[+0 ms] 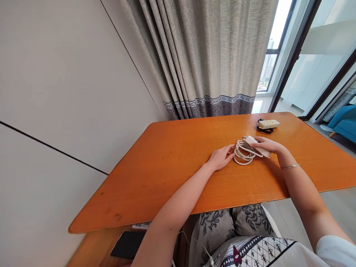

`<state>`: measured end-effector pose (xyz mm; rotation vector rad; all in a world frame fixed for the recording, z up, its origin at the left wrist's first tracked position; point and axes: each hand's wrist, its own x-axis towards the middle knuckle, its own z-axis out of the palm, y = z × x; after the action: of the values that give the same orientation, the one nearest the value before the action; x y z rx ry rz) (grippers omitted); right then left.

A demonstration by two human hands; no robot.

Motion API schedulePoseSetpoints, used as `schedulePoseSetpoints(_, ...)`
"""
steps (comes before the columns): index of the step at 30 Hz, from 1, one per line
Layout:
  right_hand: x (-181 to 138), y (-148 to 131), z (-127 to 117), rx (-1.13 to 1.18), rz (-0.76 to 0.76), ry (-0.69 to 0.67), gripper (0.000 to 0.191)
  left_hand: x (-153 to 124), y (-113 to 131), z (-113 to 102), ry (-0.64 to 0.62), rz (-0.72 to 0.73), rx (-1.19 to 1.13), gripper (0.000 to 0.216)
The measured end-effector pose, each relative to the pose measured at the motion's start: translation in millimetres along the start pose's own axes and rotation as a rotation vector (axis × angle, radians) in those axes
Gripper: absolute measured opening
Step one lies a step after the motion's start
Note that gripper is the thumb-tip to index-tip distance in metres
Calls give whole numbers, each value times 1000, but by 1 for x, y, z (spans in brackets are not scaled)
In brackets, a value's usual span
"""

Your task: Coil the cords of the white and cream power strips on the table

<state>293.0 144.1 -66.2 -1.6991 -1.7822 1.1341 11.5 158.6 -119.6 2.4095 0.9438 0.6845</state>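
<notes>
A white power strip (pixel 257 146) with its white cable (pixel 241 155) coiled around it lies on the orange wooden table (pixel 172 163). My right hand (pixel 269 145) rests on top of the strip, fingers curled over it. My left hand (pixel 221 157) lies flat on the table, fingertips touching the left side of the cable coil. A thin bracelet circles my right wrist.
A second white power strip (pixel 268 124) with a black cable (pixel 264 129) sits near the table's far edge. A grey curtain (pixel 205 55) hangs behind the table. A black phone (pixel 128 244) lies on a lower shelf at the near left. A blue chair (pixel 343 122) stands at right.
</notes>
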Motion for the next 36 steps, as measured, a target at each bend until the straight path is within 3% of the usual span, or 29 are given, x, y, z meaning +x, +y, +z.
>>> schedulePoseSetpoints(5,7,-15,40,559,-45,-92,41,2,-7,2,135,-84,-114,53)
schedulePoseSetpoints(8,13,-18,51,773,-40,-36,35,9,-14,4,196,-171,-311,47)
schedulePoseSetpoints(11,17,-20,49,926,20,77,32,17,-20,2,344,-288,-657,33)
schedulePoseSetpoints(15,20,-19,42,1068,60,173,30,21,-29,-8,548,-396,-932,8)
schedulePoseSetpoints(19,20,-19,44,1082,89,185,28,19,-38,-28,695,-439,-1081,8)
schedulePoseSetpoints(23,17,-20,51,942,25,158,27,13,-51,-56,863,-577,-1343,12)
schedulePoseSetpoints(30,23,-12,51,847,-15,344,29,-16,-99,-105,1116,-789,-1218,24)
schedulePoseSetpoints(33,28,-6,49,847,-15,405,32,-25,-115,-110,1154,-824,-1044,19)
schedulePoseSetpoints(36,29,-3,51,815,-31,396,36,-27,-120,-110,1126,-764,-829,18)
